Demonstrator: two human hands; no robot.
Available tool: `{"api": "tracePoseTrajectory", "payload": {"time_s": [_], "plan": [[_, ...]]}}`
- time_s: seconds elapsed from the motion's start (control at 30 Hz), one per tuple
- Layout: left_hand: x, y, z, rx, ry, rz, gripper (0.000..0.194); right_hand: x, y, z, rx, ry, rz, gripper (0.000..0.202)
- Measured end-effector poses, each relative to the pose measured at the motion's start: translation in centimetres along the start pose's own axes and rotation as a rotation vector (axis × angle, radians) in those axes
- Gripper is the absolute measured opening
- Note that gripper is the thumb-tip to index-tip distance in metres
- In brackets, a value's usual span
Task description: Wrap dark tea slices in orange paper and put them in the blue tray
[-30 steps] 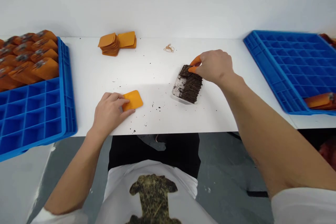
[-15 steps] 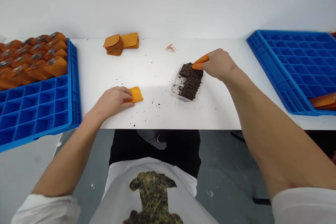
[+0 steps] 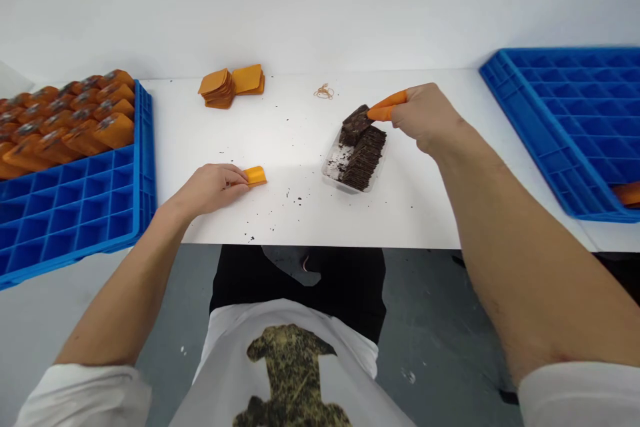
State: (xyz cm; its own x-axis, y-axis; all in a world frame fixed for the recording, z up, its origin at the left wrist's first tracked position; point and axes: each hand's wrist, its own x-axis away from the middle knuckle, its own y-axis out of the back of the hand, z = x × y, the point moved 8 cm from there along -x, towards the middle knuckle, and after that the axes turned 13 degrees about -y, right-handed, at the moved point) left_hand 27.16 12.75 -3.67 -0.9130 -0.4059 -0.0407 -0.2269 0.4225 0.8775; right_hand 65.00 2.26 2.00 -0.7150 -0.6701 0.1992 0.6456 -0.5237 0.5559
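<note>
Orange covers sit on the fingertips of my right hand (image 3: pixel 423 113), which pinches a dark brown flat piece (image 3: pixel 357 124) at the upper edge of a clear plastic box (image 3: pixel 345 188). Inside the box a row of similar thin brown pieces (image 3: pixel 364 159) leans, with crumbs on the bare part. Left of the box, my left hand (image 3: pixel 216 185) grips an orange pouch (image 3: pixel 257 176) on the white table (image 3: pixel 300 225). The pouch looks slightly bent up, and my fingers cover its left part.
Two stacks of orange pouches (image 3: pixel 216 88) lie at the back, with rubber bands (image 3: pixel 324 91) to their right. A blue divided tray (image 3: pixel 145 167) at left holds filled orange pouches (image 3: pixel 116 130). Another blue tray (image 3: pixel 530 127) stands at right. Dark crumbs dot the table.
My right hand has risen slightly, tilting the brown piece up from the box. The orange pouch under my left hand has gone from flat to bent. The view has shifted slightly.
</note>
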Motion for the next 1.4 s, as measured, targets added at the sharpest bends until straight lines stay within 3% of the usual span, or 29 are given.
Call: {"api": "tracePoseTrajectory", "payload": {"time_s": [0.1, 0.47, 0.67, 0.8, 0.93, 1.1, 1.23, 1.33, 1.4], "plan": [[0.3, 0.1, -0.4, -0.03, -0.021, -0.001, 0.038, 1.1, 1.0, -0.6, -0.095, -0.127, -0.041, 0.008], [0.5, -0.3, -0.3, 0.088, 0.036, -0.022, 0.018, 5.2, 1.4, -0.5, -0.281, -0.095, -0.054, 0.011], [2.8, 1.2, 0.7, -0.077, 0.077, -0.274, 0.045, 6.5, 1.1, -0.3, -0.325, -0.071, -0.068, 0.013], [3.8, 0.3, 1.6, -0.153, 0.157, -0.232, 0.07, 6.7, 0.1, -0.3, -0.362, -0.047, -0.045, 0.012], [3.4, -1.0, 1.6, -0.164, 0.208, -0.176, 0.076, 6.8, -1.1, -0.4, -0.414, -0.035, 0.021, 0.013], [3.2, -1.0, 1.7, -0.073, 0.229, -0.27, 0.067, 6.7, -2.1, -0.8, -0.437, -0.01, 0.061, 0.022], [2.9, -0.4, 1.8, -0.044, 0.231, -0.351, 0.039, 6.5, -2.9, -0.9, -0.446, -0.006, 0.099, 0.027], [2.7, -0.4, 1.8, -0.016, 0.253, -0.311, 0.015, 6.4, -3.4, -0.8, -0.462, -0.016, 0.122, 0.027], [2.8, -0.5, 2.0, 0.108, 0.305, -0.275, 0.012, 6.4, -3.7, -0.7, -0.495, -0.031, 0.157, 0.024]]}}
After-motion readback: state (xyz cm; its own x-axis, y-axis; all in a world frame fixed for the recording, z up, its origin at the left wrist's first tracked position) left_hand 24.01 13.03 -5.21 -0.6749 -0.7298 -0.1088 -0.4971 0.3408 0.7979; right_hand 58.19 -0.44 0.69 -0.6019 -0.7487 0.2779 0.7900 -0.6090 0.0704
